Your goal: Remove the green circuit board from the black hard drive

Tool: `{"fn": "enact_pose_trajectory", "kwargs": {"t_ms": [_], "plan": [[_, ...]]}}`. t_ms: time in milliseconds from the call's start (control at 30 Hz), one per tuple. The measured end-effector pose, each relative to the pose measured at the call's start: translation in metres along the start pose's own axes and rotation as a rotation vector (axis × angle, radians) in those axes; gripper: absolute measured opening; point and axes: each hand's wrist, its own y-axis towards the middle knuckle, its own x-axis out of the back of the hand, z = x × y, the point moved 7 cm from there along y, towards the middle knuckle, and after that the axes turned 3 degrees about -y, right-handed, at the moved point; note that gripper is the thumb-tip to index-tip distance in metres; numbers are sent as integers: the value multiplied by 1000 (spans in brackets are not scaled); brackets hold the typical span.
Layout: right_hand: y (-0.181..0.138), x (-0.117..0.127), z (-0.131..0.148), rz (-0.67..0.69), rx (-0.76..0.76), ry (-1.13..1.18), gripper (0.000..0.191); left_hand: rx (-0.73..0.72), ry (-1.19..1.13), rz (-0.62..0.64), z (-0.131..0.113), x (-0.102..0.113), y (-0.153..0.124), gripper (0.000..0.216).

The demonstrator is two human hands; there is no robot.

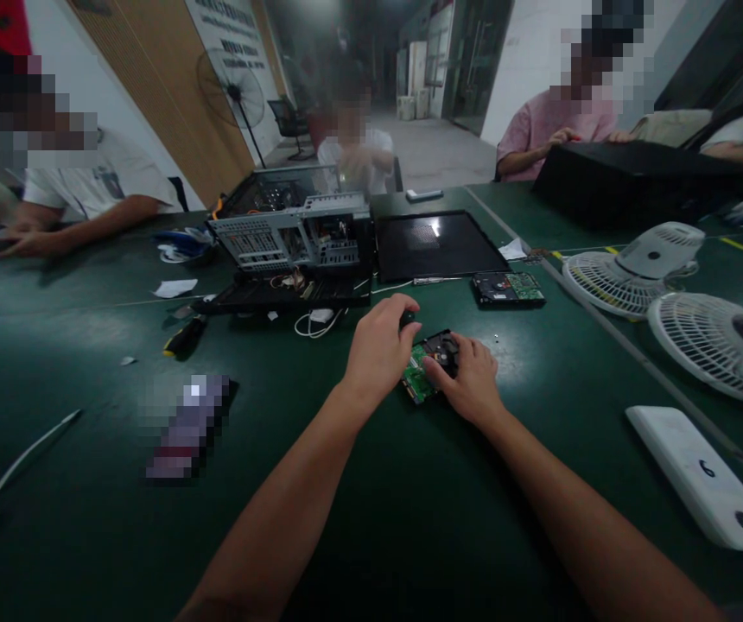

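A hard drive (418, 377) with a green circuit board lies on the green table in front of me. My right hand (468, 373) is closed on its right side, thumb over the board and fingers along the far edge. Above the drive's left part, my left hand (381, 345) grips a screwdriver (408, 319), of which only the dark end of the handle shows. The shaft and tip are hidden behind the fingers. A second hard drive (509, 290) rests farther back to the right, apart from both hands.
An opened computer case (290, 238) stands at the back, beside a black panel (440, 244). A yellow-black screwdriver (185, 337) and a phone (191, 426) lie left. White fan parts (631, 268) and a white numbered device (701, 475) are right. Several people sit around the table.
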Motion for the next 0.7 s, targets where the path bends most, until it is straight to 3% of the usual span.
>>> {"fn": "enact_pose_trajectory", "kwargs": {"t_ms": [133, 267, 367, 533, 700], "plan": [[14, 19, -21, -97, -9, 103, 47, -1, 7, 15, 1, 1, 1, 23], [29, 54, -87, -267, -213, -73, 32, 12, -3, 25, 3, 1, 1, 24], [35, 60, -123, -195, -332, -211, 28, 23, -10, 34, 4, 1, 1, 25], [36, 48, -116, -79, -266, -264, 29, 27, -2, 42, 4, 2, 1, 24], [36, 44, -107, -64, -250, -283, 32, 20, 5, 46, 2, 3, 1, 24]]}}
